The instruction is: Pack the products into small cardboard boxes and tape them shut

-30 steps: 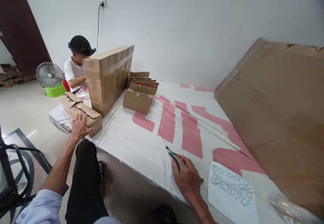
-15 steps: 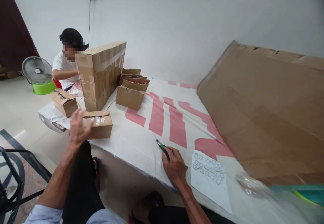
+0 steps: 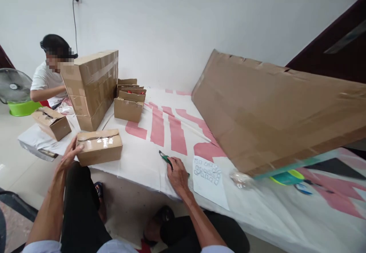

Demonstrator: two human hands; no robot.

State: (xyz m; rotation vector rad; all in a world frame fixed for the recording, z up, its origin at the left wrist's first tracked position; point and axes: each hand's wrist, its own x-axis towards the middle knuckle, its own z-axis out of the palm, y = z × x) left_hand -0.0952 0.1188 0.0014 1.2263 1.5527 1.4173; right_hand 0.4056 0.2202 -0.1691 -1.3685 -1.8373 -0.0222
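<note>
My left hand [image 3: 69,155] grips the left end of a small cardboard box [image 3: 100,154], its thumb against the near side. Strips of shiny clear tape run over the box's top, where a flap edge stands slightly raised. The box rests near the table's front edge. In my right hand [image 3: 178,176] is a green utility knife [image 3: 166,157], which points away and to the left, low over the white cloth. Part of its handle is hidden under my fingers. Just right of that hand lies a paper sheet [image 3: 208,182] with small drawn squares.
Stacked cardboard boxes [image 3: 95,83] stand beyond the held box, with opened boxes [image 3: 128,108] beside them. Another box [image 3: 52,122] sits at the left corner. A large cardboard sheet [image 3: 274,116] leans on the right, near a tape roll [image 3: 242,178]. A co-worker [image 3: 48,81] sits behind the stack.
My view has swung to the right. My left hand, blurred over the box before, now holds its left end. The right hand still has the knife at about the same place on the table.
</note>
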